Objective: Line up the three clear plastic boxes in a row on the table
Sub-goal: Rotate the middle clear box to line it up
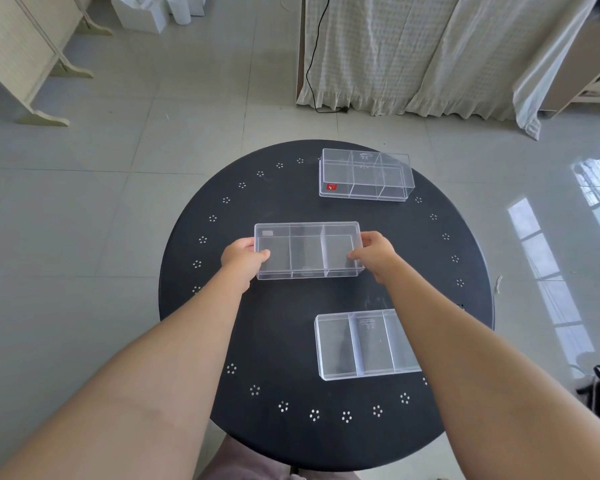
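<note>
Gripping the middle box (pixel 308 250) by its two short ends, the left hand (pixel 242 258) and right hand (pixel 373 255) are each closed on a side wall, thumbs hooked over the rim. Its long axis runs left to right across the round black counter (pixel 222 317). The far box (pixel 366 174) and the near box (pixel 364 344) both sit further right, so the held box likely needs shifting rightward, toward the right hand's side, to fall in line between them.
</note>
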